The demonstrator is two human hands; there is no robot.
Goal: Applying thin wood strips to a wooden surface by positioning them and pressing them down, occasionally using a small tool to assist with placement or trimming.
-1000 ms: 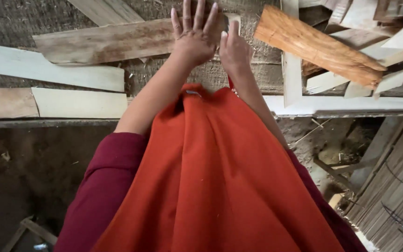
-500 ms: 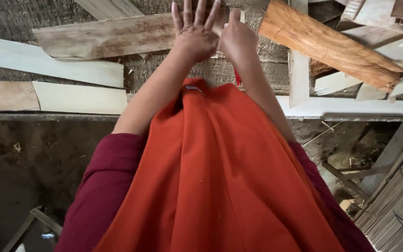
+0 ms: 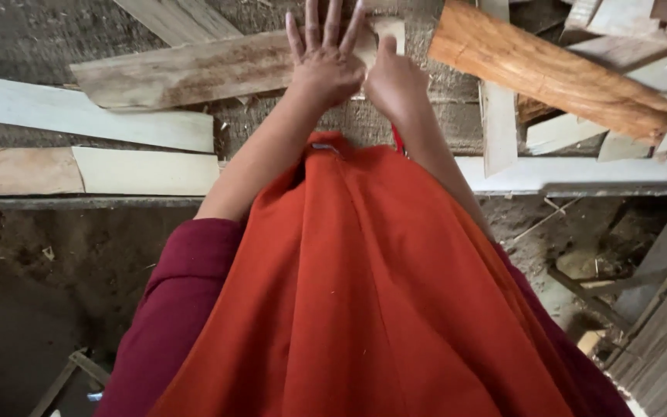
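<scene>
Weathered grey-brown wood is lying under my left hand (image 3: 326,66): I am pressing my flat palm, fingers spread wide and gripping nothing, onto the right end of a rough plank (image 3: 187,73) that is stretching away to the left across the workbench (image 3: 287,123). My right hand (image 3: 394,81) is sitting just beside the left, touching it at the thumb side, and it is curling loosely over a small pale strip of wood (image 3: 390,29) whose squared end is poking out above my knuckles; I cannot tell whether my fingers are truly clenching that strip or only resting against it, since the back of the hand is hiding them. So the plank is lying under and to the left of my open hand, and the pale strip is lying right under my right hand, near the plank's end. An orange cloth (image 3: 364,293) is draping down from my wrists over my maroon sleeves (image 3: 179,309) and covering most of the lower view. To the right, a reddish-brown slab of bark-faced timber (image 3: 550,73) is leaning across a heap of pale offcuts (image 3: 642,116). To the left, two long pale boards (image 3: 79,116) are lying flat along the bench, well apart from my hands.
</scene>
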